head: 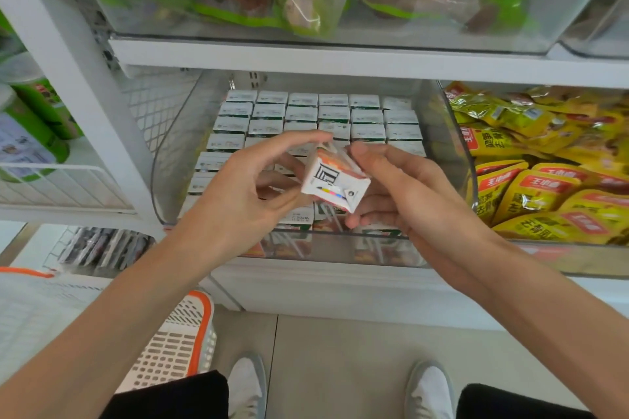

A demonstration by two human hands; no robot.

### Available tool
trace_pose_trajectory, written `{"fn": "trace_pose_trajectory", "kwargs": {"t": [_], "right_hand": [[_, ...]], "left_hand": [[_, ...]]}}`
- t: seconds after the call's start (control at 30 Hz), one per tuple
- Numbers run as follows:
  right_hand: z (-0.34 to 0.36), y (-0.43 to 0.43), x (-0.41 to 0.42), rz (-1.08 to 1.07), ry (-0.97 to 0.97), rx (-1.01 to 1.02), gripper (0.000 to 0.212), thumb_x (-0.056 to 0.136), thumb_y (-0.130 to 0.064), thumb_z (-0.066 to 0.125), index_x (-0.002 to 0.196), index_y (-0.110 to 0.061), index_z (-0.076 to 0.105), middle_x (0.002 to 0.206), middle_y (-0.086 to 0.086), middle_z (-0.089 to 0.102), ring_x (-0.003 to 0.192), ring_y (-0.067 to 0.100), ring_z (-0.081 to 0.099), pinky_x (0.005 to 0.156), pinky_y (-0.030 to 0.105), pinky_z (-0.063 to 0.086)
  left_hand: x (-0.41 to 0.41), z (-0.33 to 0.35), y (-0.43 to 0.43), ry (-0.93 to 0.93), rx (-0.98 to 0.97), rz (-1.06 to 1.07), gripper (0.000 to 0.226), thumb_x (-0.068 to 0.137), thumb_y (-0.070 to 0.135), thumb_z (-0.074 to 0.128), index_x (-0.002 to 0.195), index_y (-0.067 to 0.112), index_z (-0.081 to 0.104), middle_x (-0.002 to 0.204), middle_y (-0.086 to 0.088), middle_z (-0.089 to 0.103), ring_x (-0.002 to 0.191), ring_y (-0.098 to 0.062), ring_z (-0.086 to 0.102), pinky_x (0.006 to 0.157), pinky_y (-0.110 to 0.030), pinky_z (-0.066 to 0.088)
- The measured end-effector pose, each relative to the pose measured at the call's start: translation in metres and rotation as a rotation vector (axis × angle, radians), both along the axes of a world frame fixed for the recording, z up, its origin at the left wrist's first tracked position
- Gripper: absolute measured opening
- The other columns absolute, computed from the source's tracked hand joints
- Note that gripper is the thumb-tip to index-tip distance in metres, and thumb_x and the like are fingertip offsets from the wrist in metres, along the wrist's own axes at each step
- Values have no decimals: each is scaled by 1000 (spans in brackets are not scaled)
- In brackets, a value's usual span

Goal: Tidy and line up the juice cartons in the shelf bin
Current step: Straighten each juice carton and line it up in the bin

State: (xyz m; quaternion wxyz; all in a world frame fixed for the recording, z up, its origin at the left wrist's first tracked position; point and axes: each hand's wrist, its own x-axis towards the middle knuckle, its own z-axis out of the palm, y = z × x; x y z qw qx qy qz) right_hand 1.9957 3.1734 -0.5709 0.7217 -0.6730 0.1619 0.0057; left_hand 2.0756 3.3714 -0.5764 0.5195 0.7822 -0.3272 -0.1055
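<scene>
A clear plastic shelf bin holds several rows of small white-topped juice cartons, standing upright and packed close. Above the bin's front part, both hands hold one juice carton tilted, its white bottom with a barcode and colour marks facing me. My left hand pinches the carton from the left with thumb on top and fingers underneath. My right hand grips it from the right, thumb at its top edge and fingers curled beneath. The cartons under the hands are hidden.
A neighbouring bin on the right is full of yellow snack packets. The shelf above carries a bin of bagged goods. A white and orange basket stands at my lower left, beside my shoes on the floor.
</scene>
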Motion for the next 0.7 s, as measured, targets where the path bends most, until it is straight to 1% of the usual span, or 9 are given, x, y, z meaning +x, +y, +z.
{"fn": "trace_pose_trajectory", "kwargs": {"t": [0.07,0.13,0.27,0.37,0.47,0.53,0.57,0.63,0.7], "right_hand": [[0,-2,1,6,11,31,31,104,-39,60,113,-12,74,81,17,77,62,22,69,68,30,57],[0,-5,2,55,-7,49,23,103,-21,55,110,-11,75,81,16,75,66,21,64,68,28,55],[-2,-6,-3,156,-82,-180,38,95,-4,67,128,-22,74,96,9,78,76,10,59,75,20,50],[-3,-4,-5,103,-191,-270,40,94,-4,76,127,-27,75,91,8,72,79,10,60,71,21,50],[-3,-4,-5,52,-224,-297,43,85,-17,87,125,-30,76,106,13,68,91,21,66,84,35,59],[-3,-4,-5,37,-232,-301,42,83,-25,87,123,-30,76,113,1,74,105,18,70,94,46,61],[-4,-5,-5,38,-244,-295,40,84,-26,86,123,-28,76,116,-3,77,111,17,71,97,47,61],[-5,-5,-6,47,-276,-254,37,86,-25,83,123,-22,76,117,-6,79,114,14,72,99,39,61],[-5,-4,-6,41,-289,-221,34,88,-22,81,121,-19,77,113,-6,81,110,12,75,96,29,60]], "left_hand": [[0,0,-1,-15,2,25,53,84,28,77,135,34,65,113,12,75,107,-16,68,88,-25,59],[2,0,0,0,-18,68,56,75,44,75,129,32,67,111,10,78,106,-17,71,90,-30,60],[5,-2,1,0,-8,116,48,75,51,71,120,36,72,91,0,78,82,-7,73,80,-31,61],[6,-3,1,13,1,111,36,77,51,70,112,43,74,84,-5,76,72,-15,70,78,-34,62],[7,-3,1,11,-21,106,28,79,49,71,106,49,73,82,-7,76,70,-17,72,78,-35,62],[5,-3,1,12,-8,98,28,78,51,71,106,49,73,80,-3,76,70,-16,72,76,-34,62],[4,-2,0,15,3,94,30,78,53,70,107,47,74,80,-1,76,70,-14,72,75,-33,61],[2,0,-1,20,25,100,36,77,58,68,110,44,75,81,1,77,73,-14,73,75,-34,59],[1,3,-2,15,59,109,41,77,60,66,111,39,77,86,1,77,83,-18,73,83,-45,60]]}}
